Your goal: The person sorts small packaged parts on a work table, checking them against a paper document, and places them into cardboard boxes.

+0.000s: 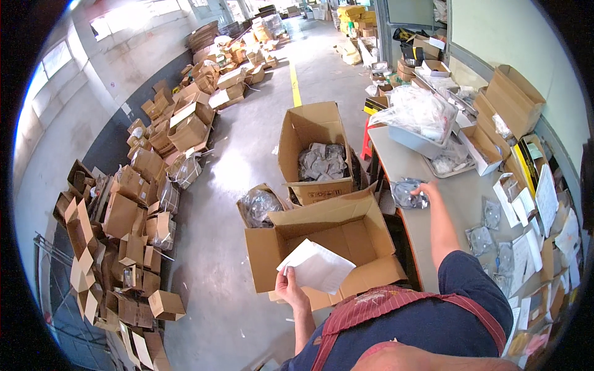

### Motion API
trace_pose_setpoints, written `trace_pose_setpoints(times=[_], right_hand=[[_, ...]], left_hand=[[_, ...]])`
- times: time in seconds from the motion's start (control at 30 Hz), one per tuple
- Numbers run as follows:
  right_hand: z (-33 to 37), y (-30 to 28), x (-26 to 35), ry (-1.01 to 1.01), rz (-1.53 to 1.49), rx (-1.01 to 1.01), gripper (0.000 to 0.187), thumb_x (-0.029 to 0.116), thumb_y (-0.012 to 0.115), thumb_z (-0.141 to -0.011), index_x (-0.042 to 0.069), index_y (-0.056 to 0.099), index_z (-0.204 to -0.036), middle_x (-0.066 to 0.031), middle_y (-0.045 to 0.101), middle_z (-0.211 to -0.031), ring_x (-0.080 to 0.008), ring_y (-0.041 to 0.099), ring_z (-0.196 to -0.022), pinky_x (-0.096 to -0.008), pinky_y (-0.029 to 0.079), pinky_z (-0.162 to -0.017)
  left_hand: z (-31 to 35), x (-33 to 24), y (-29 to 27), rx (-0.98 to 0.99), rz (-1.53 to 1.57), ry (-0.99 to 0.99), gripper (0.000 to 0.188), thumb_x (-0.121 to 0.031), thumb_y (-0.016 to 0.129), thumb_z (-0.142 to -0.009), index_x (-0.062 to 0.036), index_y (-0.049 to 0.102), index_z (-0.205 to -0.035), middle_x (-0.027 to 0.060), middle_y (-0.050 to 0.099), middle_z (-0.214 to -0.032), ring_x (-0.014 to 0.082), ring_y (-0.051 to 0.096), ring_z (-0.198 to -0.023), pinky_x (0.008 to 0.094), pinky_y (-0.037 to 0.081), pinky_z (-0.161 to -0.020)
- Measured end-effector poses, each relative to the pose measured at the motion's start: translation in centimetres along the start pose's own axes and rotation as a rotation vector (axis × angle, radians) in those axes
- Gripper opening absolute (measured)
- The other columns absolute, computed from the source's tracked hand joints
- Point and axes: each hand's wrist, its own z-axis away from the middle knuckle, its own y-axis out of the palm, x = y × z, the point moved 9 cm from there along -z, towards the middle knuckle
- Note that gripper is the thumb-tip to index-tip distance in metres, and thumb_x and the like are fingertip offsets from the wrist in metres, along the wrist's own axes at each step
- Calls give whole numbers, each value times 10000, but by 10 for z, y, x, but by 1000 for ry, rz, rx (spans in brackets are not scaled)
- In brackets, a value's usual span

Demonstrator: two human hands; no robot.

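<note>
My left hand (pixel 289 288) pinches some folded white paper (pixel 318 267) by its left corner. The paper hangs over a large open cardboard box (pixel 364 238), whose visible inside is bare cardboard. Over at the left edge of the table (pixel 396 154), my right hand (pixel 428 190) grips a clear plastic bag (pixel 408 193) with grey contents that I cannot make out. Several similar clear bags (pixel 479 239) lie farther right on the table, beside my right arm.
Beyond the nearest box stands a taller carton (pixel 312 127) holding grey bagged items. A smaller box (pixel 242 213) with a plastic bag sits left of it. A blue-grey bin (pixel 427 143) heaped with clear plastic stands on the table. Stacked cardboard boxes (pixel 127 204) line the left wall.
</note>
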Motion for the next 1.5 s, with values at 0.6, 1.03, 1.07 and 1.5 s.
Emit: trace_pose_setpoints(times=[0.6, 1.03, 1.07, 1.5], right_hand=[[183, 175, 161, -178, -432, 862, 156, 99, 722, -752, -5, 689, -862, -108, 678, -789, -219, 660, -687, -380, 545, -674], [191, 59, 74, -573, 85, 407, 299, 208, 717, -818, 31, 693, -1058, -83, 711, -989, -192, 647, -901, -364, 516, -816], [147, 22, 9, -528, 2, 205, 297, 189, 729, -795, 28, 693, -1041, -88, 710, -974, -192, 646, -897, -367, 516, -798], [214, -235, -154, 226, 562, -321, 926, 423, 864, -574, 11, 523, -1330, -241, 555, -1320, -395, 530, -1217, -470, 419, -1015]], left_hand=[[0, -6, -24, -41, -82, -56, 167, -70, 668, -901, 44, 687, -1020, 47, 689, -919, 103, 613, -822, 244, 475, -764], [-19, 22, -13, -7, -350, -148, 244, -154, 686, -873, 15, 677, -1049, 87, 679, -942, 159, 612, -804, 284, 492, -674], [-13, 18, 4, 28, -361, -167, 296, -172, 683, -875, 32, 667, -1089, 118, 674, -1005, 201, 633, -868, 328, 532, -718], [21, 40, 146, 468, -332, -123, 313, -143, 656, -900, 89, 634, -1110, 120, 662, -996, 190, 600, -854, 334, 504, -774]])
